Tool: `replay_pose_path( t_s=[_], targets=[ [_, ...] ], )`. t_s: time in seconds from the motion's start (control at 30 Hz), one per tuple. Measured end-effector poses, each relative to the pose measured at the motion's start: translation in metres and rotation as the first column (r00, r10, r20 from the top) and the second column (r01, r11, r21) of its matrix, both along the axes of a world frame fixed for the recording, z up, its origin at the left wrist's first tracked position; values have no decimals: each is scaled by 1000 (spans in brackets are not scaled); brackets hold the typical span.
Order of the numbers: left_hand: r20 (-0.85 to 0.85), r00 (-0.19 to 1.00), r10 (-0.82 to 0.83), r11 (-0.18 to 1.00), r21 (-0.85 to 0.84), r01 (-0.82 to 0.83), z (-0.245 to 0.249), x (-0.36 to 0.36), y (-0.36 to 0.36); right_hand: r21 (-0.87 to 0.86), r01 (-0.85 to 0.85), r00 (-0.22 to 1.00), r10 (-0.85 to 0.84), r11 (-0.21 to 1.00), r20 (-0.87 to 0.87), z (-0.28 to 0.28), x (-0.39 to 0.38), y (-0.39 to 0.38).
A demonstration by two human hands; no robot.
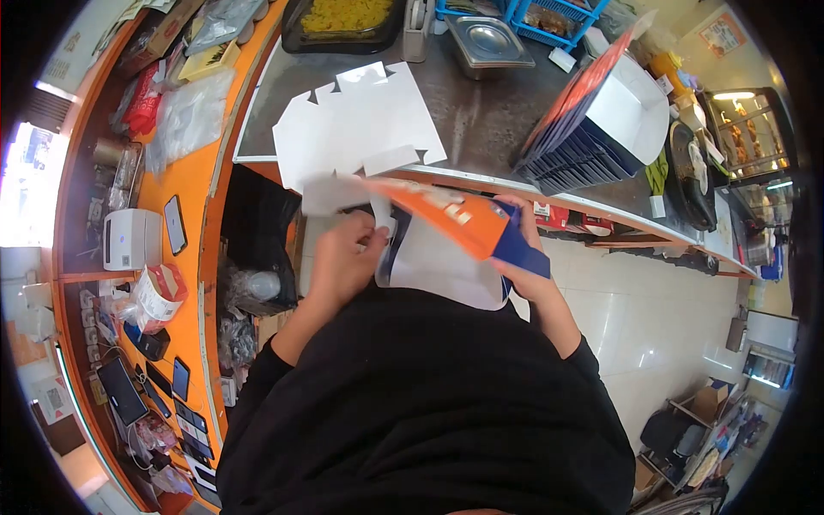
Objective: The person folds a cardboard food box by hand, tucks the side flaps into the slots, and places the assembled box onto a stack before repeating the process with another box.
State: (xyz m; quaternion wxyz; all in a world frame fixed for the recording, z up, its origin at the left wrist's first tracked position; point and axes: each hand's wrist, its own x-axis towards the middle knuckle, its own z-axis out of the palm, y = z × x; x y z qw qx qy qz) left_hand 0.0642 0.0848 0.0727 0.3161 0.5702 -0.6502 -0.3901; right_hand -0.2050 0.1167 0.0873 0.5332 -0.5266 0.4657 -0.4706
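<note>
Held against my black shirt is a partly folded food carton [455, 219], orange and dark blue outside and white inside. My left hand [348, 257] pinches a white flap at its left end, fingers bent. On the other end, my right hand [534, 270] grips the blue side panel, which hides part of the fingers. Just beyond the carton, a flat unfolded carton blank [360, 120] lies white side up on the dark counter. To its right stands a leaning stack of nested folded cartons [592, 120], orange and blue with white insides.
The dark counter [468, 120] also bears a black tray of yellow food [343, 17], a lidded steel pan [487, 43] and blue baskets [554, 21]. At left, an orange counter [193, 146] carries phones, plastic bags and a white printer [131, 239]. Tiled floor [618, 300] shows at right.
</note>
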Motion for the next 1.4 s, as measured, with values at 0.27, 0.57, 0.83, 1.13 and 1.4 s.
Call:
replay_pose_path(
  t_s=[0.27,0.57,0.83,1.13,1.4],
  targets=[
    [125,949,-290,954,-48,297,30,-54,-6,-172,76,994,-88,982,-63,16,-83,12],
    [-85,693,-716,575,-636,515,81,-172,-20,47,350,861,-341,936,378,89,-178,31],
    [-659,549,-515,852,-322,413,106,-250,-7,-461,204,979,-178,864,100,105,-224,26],
    [-346,714,-609,718,-622,311,117,-287,-26,-535,173,943,-295,827,-152,138,-280,-23],
    [-62,994,-87,502,-865,-10,96,-342,-51,-465,-457,542,-177,759,-821,198,-221,-47]
  ],
)
